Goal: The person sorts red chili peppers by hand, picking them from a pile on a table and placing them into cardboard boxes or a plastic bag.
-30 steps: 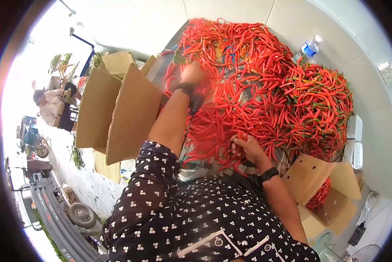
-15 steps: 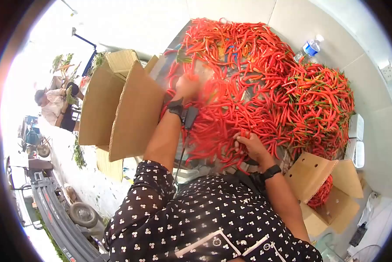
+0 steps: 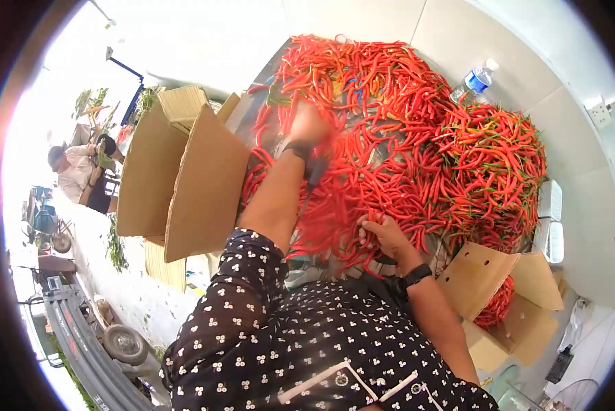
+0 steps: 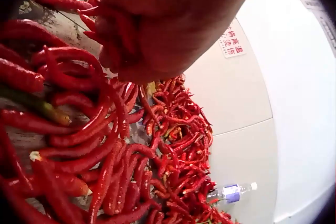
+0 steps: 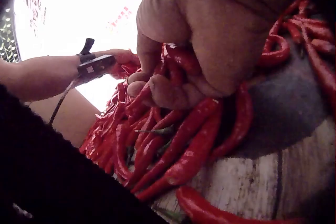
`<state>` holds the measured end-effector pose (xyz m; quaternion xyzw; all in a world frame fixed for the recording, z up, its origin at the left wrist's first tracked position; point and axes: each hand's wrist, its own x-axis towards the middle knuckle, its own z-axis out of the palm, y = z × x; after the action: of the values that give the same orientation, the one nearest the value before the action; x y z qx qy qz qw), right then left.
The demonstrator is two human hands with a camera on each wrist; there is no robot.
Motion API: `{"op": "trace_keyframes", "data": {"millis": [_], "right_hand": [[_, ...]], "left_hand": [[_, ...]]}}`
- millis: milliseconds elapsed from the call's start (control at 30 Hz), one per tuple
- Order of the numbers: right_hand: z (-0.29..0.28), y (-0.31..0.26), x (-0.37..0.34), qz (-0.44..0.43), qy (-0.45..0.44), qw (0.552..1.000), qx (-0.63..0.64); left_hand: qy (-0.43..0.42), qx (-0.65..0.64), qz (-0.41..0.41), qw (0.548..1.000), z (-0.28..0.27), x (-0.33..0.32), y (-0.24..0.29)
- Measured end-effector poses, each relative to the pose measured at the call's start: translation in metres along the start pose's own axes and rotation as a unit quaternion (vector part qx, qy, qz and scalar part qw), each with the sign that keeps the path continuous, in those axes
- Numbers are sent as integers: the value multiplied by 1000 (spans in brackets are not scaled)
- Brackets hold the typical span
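Red chili peppers [image 3: 396, 171] lie in a wide, loose spread in front of the person. The left hand [image 3: 310, 125], blurred by motion, is over the far left part of the spread. In the left wrist view its fingers curl round a few red chili peppers [image 4: 123, 37]. The right hand [image 3: 387, 236] stays low at the near edge of the spread. Seen from the right wrist, its thumb and fingers grip several chili peppers [image 5: 178, 64], with more peppers just beneath. A green pepper [image 4: 37, 106] lies among the red ones below the left hand.
An open cardboard box [image 3: 208, 185] stands left of the left forearm. Another box [image 3: 475, 277], with red chilies inside, is at the near right. A taller heap of green-stemmed chilies [image 3: 492, 164] and a water bottle [image 3: 475, 82] are by the wall. A person [image 3: 78, 171] sits outside.
The left hand drew slightly back toward the cardboard box, then moved right again over the peppers. The right hand keeps its place and its grip. The head view has shifted a little.
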<state>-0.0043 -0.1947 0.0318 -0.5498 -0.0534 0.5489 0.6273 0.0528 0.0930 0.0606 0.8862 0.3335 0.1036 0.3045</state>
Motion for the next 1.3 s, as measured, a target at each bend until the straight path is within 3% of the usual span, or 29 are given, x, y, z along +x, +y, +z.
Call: {"op": "trace_keyframes", "data": {"millis": [100, 200, 300, 367, 400, 433, 467, 500, 533, 600, 633, 667, 733, 767, 833, 867, 933, 967, 1133, 1200, 1300], "right_hand": [[2, -4, -2, 2, -4, 1000, 11], [2, -5, 1, 0, -19, 1000, 20], [0, -3, 2, 1, -25, 1000, 20], [-1, -3, 1, 2, -22, 1000, 20], [0, -4, 0, 2, -19, 1000, 24], [1, -4, -1, 3, -17, 999, 30], [1, -4, -2, 2, -19, 999, 29], [1, -5, -2, 6, -18, 999, 44], [2, -6, -1, 11, -17, 998, 59], [5, -13, 1, -6, -32, 995, 92], [7, -17, 2, -22, -43, 991, 126], [9, -22, 5, -21, -47, 991, 124], [15, -33, 10, -32, -37, 983, 176], [19, -42, 7, -37, -28, 986, 161], [30, -52, 5, -47, -32, 979, 197], [33, -54, 5, -60, -31, 969, 239], [32, -52, 5, -68, -28, 971, 228], [30, -50, 5, -70, -31, 970, 232], [33, -45, 2, -76, -31, 963, 255], [30, -42, 1, -49, -53, 966, 250], [41, -43, -4, -25, -95, 965, 244]], "left_hand": [[-60, 32, -5, 998, -1, -4, 14], [-12, 81, 40, 996, 17, 5, 3], [-38, 39, 60, 997, 10, -6, 8], [-60, -103, 6, 993, 1, -15, 12], [-59, -103, 7, 993, 4, -12, 3], [-91, -308, -18, 947, 10, -6, -12], [-118, -499, -42, 858, 0, -10, -12], [-134, -569, -53, 809, -8, -16, -12], [-131, -569, -53, 810, -15, -24, -12], [-166, -632, -95, 751, -44, -53, 5], [-156, -575, -35, 802, -40, -57, -1], [-151, -576, -36, 803, -42, -67, 1], [-199, -433, -15, 879, -42, -95, 10], [-193, -435, -17, 880, -31, -105, 11], [-164, -452, 118, 869, -3, -121, 12], [-158, -455, 118, 868, -8, -134, 21], [-90, -221, 177, 955, -24, -158, 46], [-108, -273, 176, 940, -8, -158, 39], [-126, -282, 130, 942, -6, -190, 53], [-107, -267, 189, 939, -7, -199, 51], [-89, -239, 176, 951, -10, -206, 39]]}}
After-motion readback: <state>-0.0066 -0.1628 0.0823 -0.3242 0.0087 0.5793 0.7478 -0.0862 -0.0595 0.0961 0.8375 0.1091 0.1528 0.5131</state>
